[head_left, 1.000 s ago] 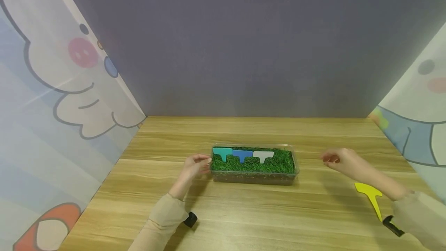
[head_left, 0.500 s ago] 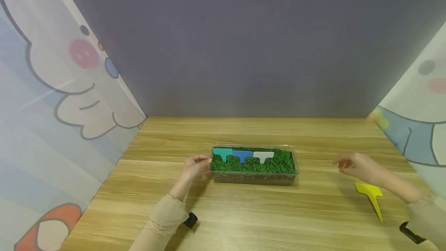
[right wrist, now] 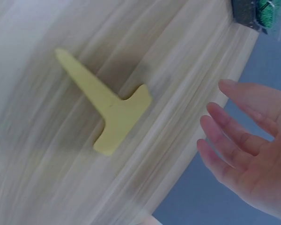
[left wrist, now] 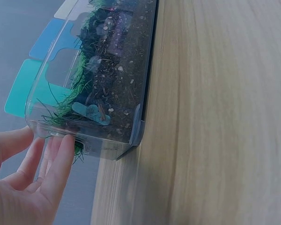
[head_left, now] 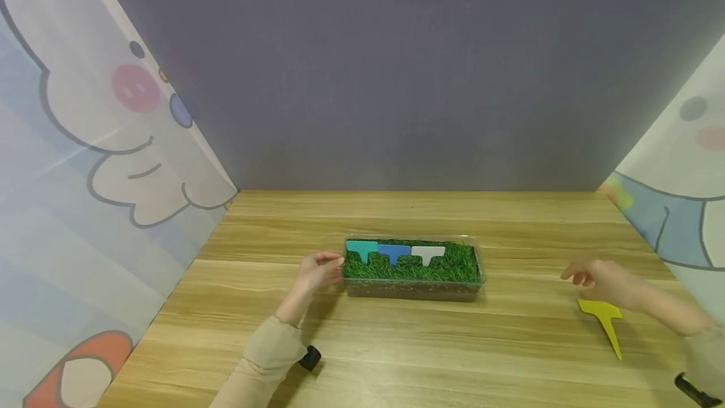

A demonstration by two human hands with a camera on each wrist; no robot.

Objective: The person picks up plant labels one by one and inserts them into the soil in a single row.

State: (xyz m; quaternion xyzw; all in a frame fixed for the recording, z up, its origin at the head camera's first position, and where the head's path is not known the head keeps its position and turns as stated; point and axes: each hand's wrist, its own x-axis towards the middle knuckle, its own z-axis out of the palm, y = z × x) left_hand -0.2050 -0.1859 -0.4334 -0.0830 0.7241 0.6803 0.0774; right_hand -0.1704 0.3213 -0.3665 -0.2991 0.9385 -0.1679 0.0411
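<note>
A clear plastic planter box point(head_left: 410, 290) filled with dark soil and green grass point(head_left: 459, 263) stands mid-table. Upright in the grass is a row of T-shaped plant labels: a teal one point(head_left: 362, 247), a blue one point(head_left: 394, 250) and a white one point(head_left: 428, 252). With fairly straight fingers, my left hand point(head_left: 313, 271) touches the box's left end; the left wrist view has the fingertips against the end wall near the rim. My right hand point(head_left: 606, 282) holds nothing and hovers just beyond a yellow plant label point(right wrist: 119, 115) lying flat on the wood, its fingers loosely bent and spread.
The wood-grain table point(head_left: 362, 351) ends at a grey back wall point(head_left: 419, 80). Cartoon-printed panels flank it at the left point(head_left: 113, 194) and right point(head_left: 696, 143). A dark wrist strap point(head_left: 309, 357) shows at the left sleeve.
My right hand has moved right and nearer to me, away from the box toward the yellow plant label. My left hand, the box and the labels have stayed in place.
</note>
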